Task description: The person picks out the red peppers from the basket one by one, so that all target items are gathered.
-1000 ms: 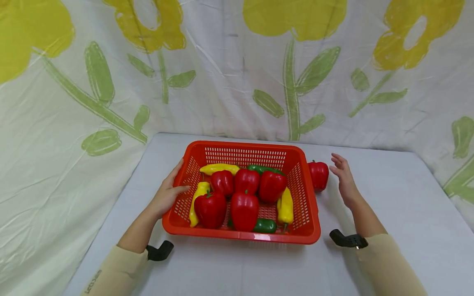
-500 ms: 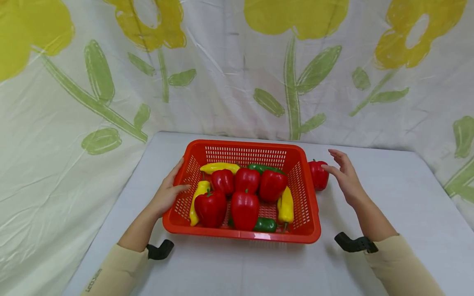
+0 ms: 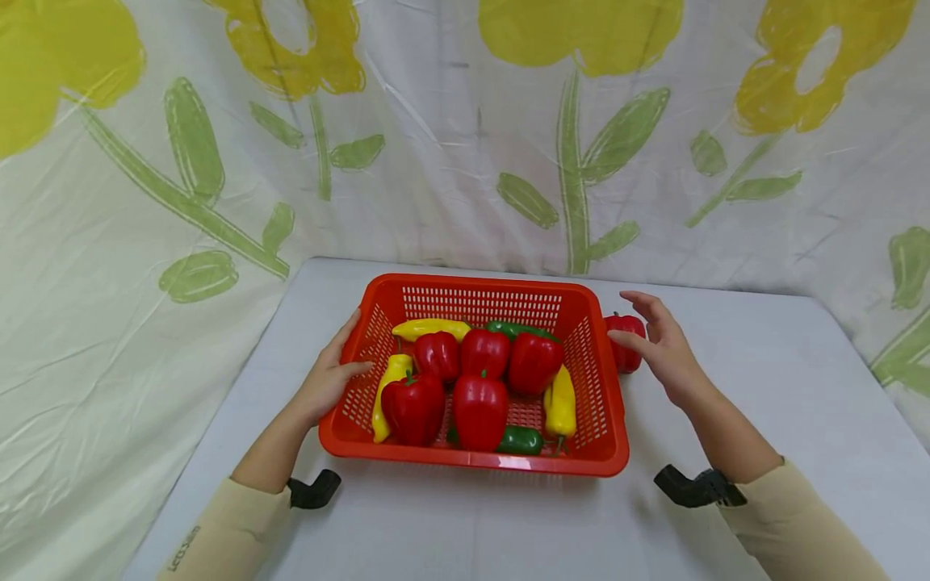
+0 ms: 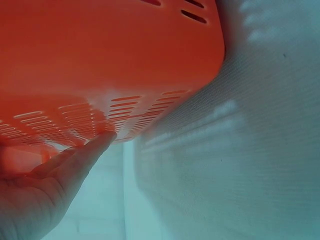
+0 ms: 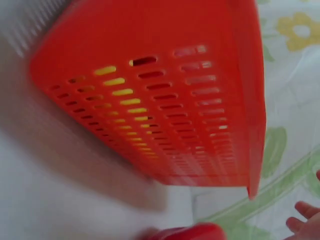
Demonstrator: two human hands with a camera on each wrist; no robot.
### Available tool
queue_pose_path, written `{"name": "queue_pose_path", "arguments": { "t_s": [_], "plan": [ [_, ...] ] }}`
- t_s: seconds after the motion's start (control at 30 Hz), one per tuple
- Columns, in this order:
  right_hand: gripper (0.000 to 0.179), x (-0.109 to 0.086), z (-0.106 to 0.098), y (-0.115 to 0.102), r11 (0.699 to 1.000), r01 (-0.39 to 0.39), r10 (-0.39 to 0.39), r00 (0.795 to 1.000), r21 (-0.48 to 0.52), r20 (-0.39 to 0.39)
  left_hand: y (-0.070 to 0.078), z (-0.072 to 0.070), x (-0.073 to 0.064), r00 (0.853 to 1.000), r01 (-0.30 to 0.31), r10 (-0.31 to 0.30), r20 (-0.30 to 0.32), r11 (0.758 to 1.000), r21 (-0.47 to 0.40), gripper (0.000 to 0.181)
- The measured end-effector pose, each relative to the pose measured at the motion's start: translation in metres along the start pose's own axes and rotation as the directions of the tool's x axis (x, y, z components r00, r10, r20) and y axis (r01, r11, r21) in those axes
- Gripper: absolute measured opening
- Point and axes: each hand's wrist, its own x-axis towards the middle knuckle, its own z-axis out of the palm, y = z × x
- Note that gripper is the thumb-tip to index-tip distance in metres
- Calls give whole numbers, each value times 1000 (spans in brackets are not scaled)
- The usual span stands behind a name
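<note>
A red plastic basket (image 3: 474, 461) with slotted walls sits mid-table, holding several red bell peppers (image 3: 480, 413), yellow peppers (image 3: 559, 407) and green peppers (image 3: 520, 440). My left hand (image 3: 324, 390) grips its left side, thumb over the rim and fingers along the outer wall. In the left wrist view those fingers (image 4: 82, 159) lie against the slots. Outside the basket, by its right wall, stands one more red bell pepper (image 3: 629, 324). My right hand (image 3: 667, 355) hovers at that pepper with thumb and fingers spread apart, overlapping it in the head view.
A white cloth covers the table (image 3: 465, 524). Behind it hangs a white curtain (image 3: 436, 202) printed with yellow flowers. Black wrist devices (image 3: 314, 490) show at both cuffs.
My right hand has moved left, from beside the red bell pepper to over it, with thumb and fingers spreading wider. The left hand and basket have stayed put.
</note>
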Motion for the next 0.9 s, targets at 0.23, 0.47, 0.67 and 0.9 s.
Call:
{"name": "queue_pose_path", "arguments": {
  "t_s": [0.23,0.47,0.67,0.9],
  "plan": [
    [65,-2,7,-11,1000,-4,5,997,-18,83,-1,0,0,1000,-6,6,3,1000,2,76],
    [65,-3,17,-20,1000,0,-3,985,21,172,-1,1,1,1000,-5,5,3,1000,-9,75],
    [60,-3,22,-29,999,31,-22,971,-32,238,-1,0,0,1000,-9,9,3,1000,1,76],
    [62,-2,35,-34,999,16,-2,940,-36,342,-1,0,0,1000,-1,1,5,1000,-11,76]
  ]
}}
